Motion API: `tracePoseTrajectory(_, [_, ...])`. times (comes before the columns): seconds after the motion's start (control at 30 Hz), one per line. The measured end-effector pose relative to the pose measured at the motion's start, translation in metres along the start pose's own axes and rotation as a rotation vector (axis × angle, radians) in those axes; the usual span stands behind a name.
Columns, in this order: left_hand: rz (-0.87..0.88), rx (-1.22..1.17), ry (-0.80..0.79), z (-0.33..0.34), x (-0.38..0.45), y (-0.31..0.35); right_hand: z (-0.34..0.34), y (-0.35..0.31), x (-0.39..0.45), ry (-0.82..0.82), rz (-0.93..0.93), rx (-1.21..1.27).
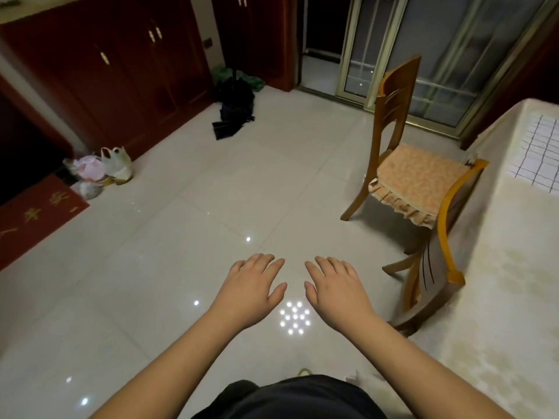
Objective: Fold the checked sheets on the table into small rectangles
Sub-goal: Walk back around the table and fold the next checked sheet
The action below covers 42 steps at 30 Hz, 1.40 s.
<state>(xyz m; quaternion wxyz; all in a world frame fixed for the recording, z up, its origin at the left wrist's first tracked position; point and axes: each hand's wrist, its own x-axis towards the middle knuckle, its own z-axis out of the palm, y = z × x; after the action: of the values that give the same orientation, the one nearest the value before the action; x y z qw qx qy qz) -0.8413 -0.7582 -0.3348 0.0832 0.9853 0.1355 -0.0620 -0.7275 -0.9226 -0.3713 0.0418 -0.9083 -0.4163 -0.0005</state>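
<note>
Both hands empty, sheet off to the right.
Head view: left hand (252, 287) and right hand (335, 290) hover flat-fingered over the floor; the checked sheet (538, 152) lies on the counter (496, 267), well apart, nearer the right hand.

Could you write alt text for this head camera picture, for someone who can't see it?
Two bare hands, left hand and right hand, hover open and empty over a tiled floor. At far right a checked sheet lies on a cream-covered table, beside two wooden chairs.
</note>
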Motion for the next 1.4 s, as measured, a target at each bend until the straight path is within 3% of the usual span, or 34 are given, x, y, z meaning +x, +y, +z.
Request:
tracePoseTrajectory(0.27, [0.07, 0.026, -0.006, -0.009, 0.11, -0.029, 0.013, 0.035, 0.091, 0.026, 0.079, -0.025])
tracePoseTrajectory(0.83, [0.19, 0.0, -0.058, -0.058, 0.33, -0.173, 0.015, 0.024, 0.334, -0.041, 0.203, -0.027])
tracePoseTrajectory(1.1, [0.245, 0.049, -0.077, -0.064, 0.438, -0.177, 0.018, 0.076, 0.411, -0.025, 0.297, -0.024])
tracePoseTrajectory(1.4, [0.279, 0.033, -0.114, -0.092, 0.596, -0.146, 0.019, 0.177, 0.518, 0.029, 0.358, 0.032])
